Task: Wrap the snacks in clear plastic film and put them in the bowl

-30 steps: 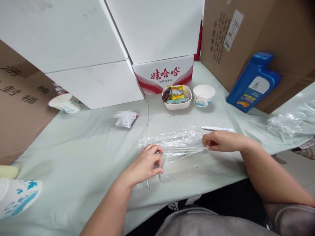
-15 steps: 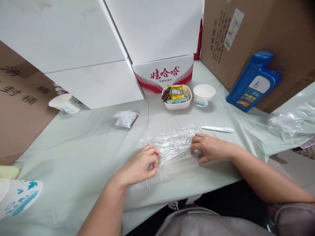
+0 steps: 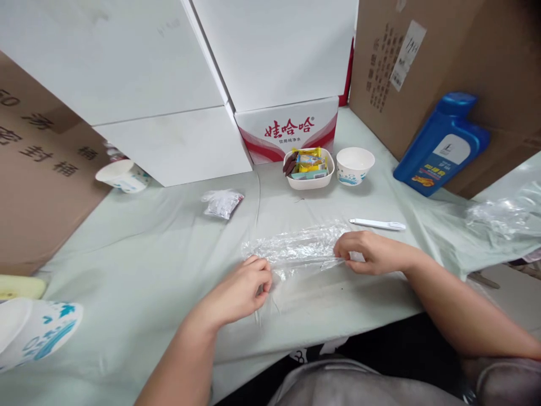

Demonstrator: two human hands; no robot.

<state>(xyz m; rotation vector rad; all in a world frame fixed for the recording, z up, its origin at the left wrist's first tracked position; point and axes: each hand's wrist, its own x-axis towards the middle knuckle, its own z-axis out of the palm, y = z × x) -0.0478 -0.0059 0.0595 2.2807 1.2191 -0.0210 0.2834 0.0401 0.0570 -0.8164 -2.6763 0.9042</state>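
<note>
Plastic wrap (image 3: 296,248) between hands, pen (image 3: 377,224) behind, tray (image 3: 310,181) farther back

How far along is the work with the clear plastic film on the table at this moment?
Done: the clear plastic film lies gathered into a long crumpled strip on the pale green table cover. In hand: the left hand pinches its left end, the right hand its right end. Left: the strip looks loose and wrinkled, neither flat nor tightly rolled.

White carton (image 3: 287,127): red "娃哈哈", small "饮用纯净水" under it. Brown box (image 3: 38,163), left: "封桶", rest cut off. Blue bottle (image 3: 442,146) label: illegible.
</note>
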